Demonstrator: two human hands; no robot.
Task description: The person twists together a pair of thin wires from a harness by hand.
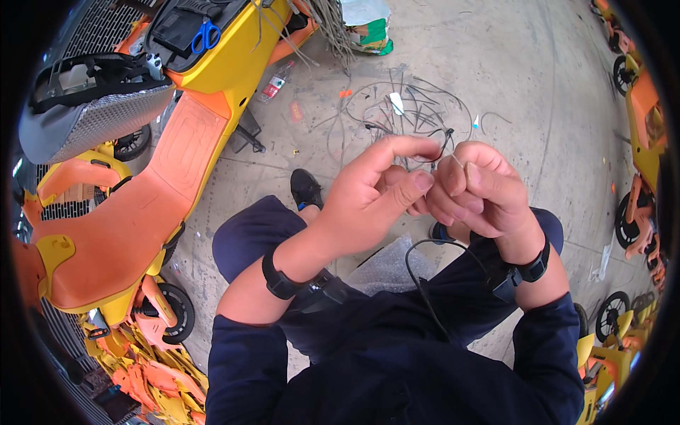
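Both my hands are raised close together in front of my lap, around a thin dark wire point(444, 150). My left hand point(368, 195) has its index finger and thumb bowed apart, the index fingertip at the wire; its other fingers curl in against the right hand, partly hidden. My right hand point(483, 188) is closed, thumb and fingers pinching a fine pale strand of wire. Each wrist wears a black strap with a small device, and a black cable point(432, 242) loops from the right one across my lap.
At left stands an orange-yellow scooter point(166, 166) carrying blue scissors point(205, 37) and a grey bag point(99, 113). Loose cables point(418, 99) lie on the floor ahead, near a plastic bottle point(276, 83). Bubble wrap point(393, 265) lies between my legs. More scooters point(641, 113) line the right.
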